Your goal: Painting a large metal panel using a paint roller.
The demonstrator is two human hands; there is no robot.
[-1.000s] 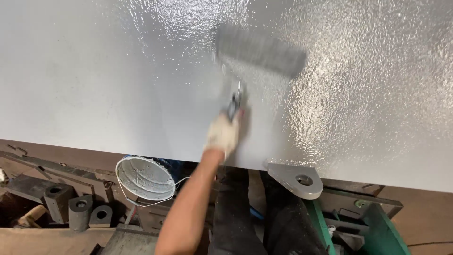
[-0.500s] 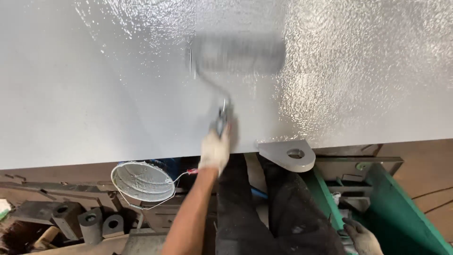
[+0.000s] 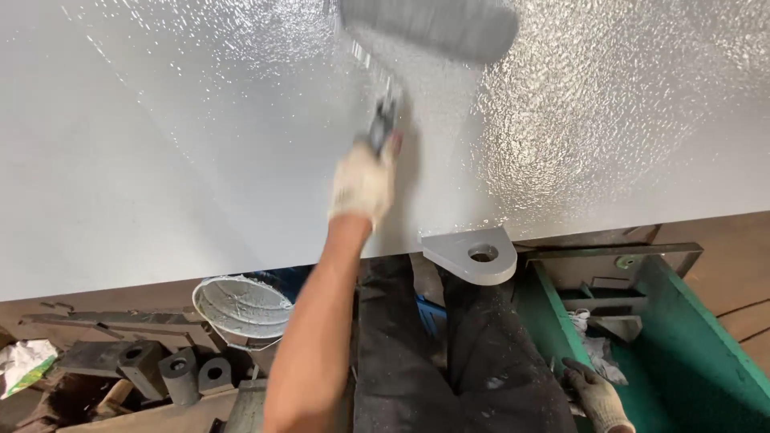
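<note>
A white bucket stood below the panel's lower edge. The gloved left hand was closed around the roller handle, roller pressed on the panel. The gloved right hand hung loosely curled, holding nothing, beside the green bin.

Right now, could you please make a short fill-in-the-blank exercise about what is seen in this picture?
1. The left hand grips the handle of a paint ____.
2. The panel is coated in ____ paint.
3. The bucket stands ____ the panel's edge.
4. The right hand wears a ____.

Missing words: roller; grey; below; glove
</note>
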